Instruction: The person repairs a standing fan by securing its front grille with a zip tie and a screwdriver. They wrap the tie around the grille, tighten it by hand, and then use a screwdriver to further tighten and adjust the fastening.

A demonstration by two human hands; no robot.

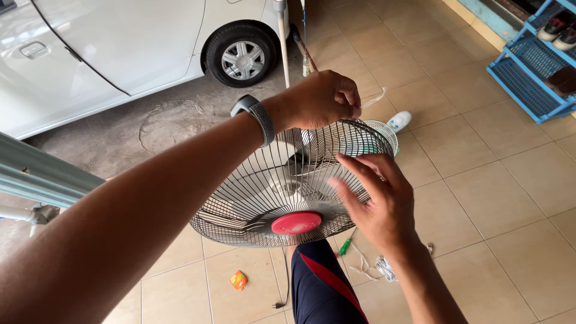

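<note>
Dark wire ribs make up the round fan grille (282, 192) with its glossy red centre cap, which rests tilted on the person's knee near the camera, and the right hand (375, 207) lies against its right rim with fingers spread and released, steadying it. Just beyond, the left hand (321, 99) pinches a thin white plastic tie (373, 98) at the grille's far rim, so the step in hand looks like fastening the guard, and the next move likely needs a firm, straight pull. Farther off stand a white car (120, 54) on rough concrete and a blue slatted rack (528, 72) on smooth tan tiles.
</note>
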